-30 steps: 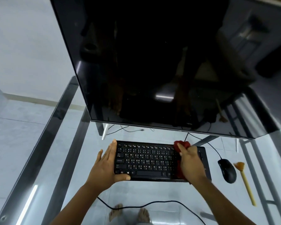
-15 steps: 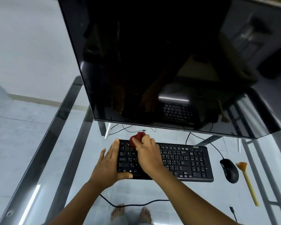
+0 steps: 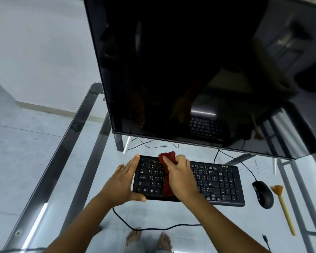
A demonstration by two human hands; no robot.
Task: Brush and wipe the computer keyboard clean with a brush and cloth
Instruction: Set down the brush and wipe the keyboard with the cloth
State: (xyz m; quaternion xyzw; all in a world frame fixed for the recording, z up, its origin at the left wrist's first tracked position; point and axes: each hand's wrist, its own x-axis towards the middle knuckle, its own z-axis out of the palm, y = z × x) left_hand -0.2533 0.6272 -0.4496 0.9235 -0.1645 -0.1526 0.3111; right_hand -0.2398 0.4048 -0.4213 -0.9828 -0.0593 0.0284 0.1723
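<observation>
On keyboard, left half — R hand grips cloth (red); L hand flat alongside.

Keyboard: middle keys hidden under right hand and cloth; key legends too small to read.
Cloth: part covered by that hand.
Monitor: cut off at top and right edges.
Feet: cropped at bottom edge.

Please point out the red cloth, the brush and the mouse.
red cloth (image 3: pixel 166 188), head view, on its lower strip.
brush (image 3: pixel 286 214), head view, on its yellow handle.
mouse (image 3: pixel 263 194), head view, middle of its back.
</observation>
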